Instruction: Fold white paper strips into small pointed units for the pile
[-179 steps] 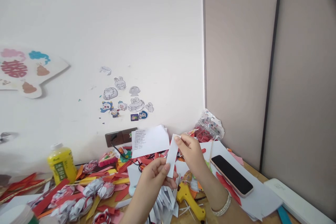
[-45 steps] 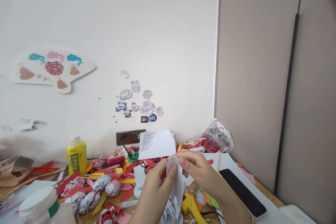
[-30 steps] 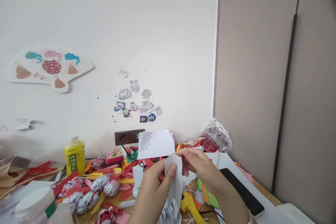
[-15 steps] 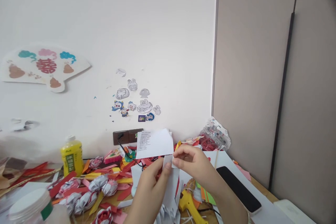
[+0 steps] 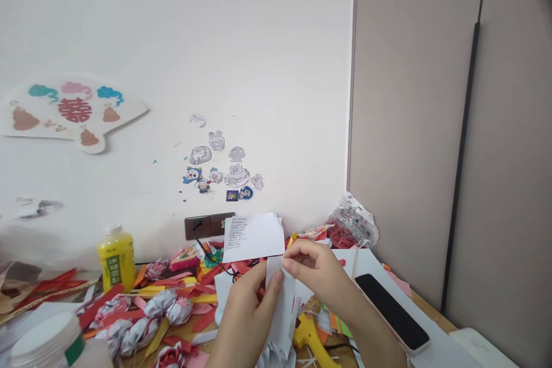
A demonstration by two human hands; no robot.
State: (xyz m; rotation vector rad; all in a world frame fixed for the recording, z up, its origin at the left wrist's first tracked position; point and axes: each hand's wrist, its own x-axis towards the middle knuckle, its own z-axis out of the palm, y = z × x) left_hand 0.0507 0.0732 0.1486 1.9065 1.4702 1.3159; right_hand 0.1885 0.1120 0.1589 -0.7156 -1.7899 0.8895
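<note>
Nearest, folded white paper pieces (image 5: 276, 357) are lying below the hands, with a yellow glue gun (image 5: 311, 338) resting just to their right. Above them the left hand (image 5: 253, 302) is gripping a white paper strip (image 5: 282, 307), its thumb pressing on the front face, while the right hand (image 5: 314, 267) is pinching the strip's top right edge between thumb and forefinger. The strip is standing between the two hands, its lower part hanging toward the folded pieces; where it ends is hard to tell. The fingers are apparently shaping the strip's upper end, so the left thumb should be bracing close below that spot, while the right fingertips should be lining up the edges before pressing. A light, even squeeze is likely to give a straighter crease than one hard corner pinch, and pulling sideways would risk buckling the paper. To the right, a phone (image 5: 392, 315) is lying on white sheets (image 5: 366, 263). Farther off, a handwritten sheet (image 5: 261, 238) is showing near the wall (image 5: 259, 40).
</note>
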